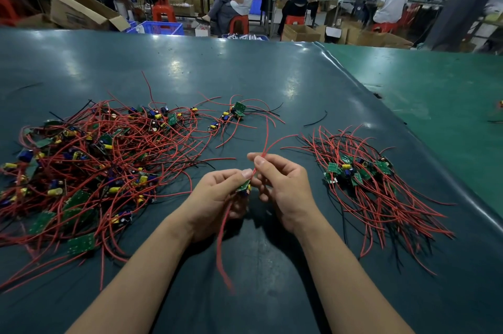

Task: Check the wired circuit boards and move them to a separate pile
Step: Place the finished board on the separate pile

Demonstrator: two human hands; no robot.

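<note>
Both hands raised above the dark green mat, between two piles. Left hand grips a small green circuit board, fingers curled round it; red wires trail down from it toward the near edge. Right hand pinches the board's upper red leads, which fan upward. Large tangled pile lies left; smaller pile lies right, wires running toward the near edge. A loose black wire rests between them, farther back.

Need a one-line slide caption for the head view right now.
Left hand holds a small circuit board while right hand pinches its red wires, between two piles on the green table.
</note>
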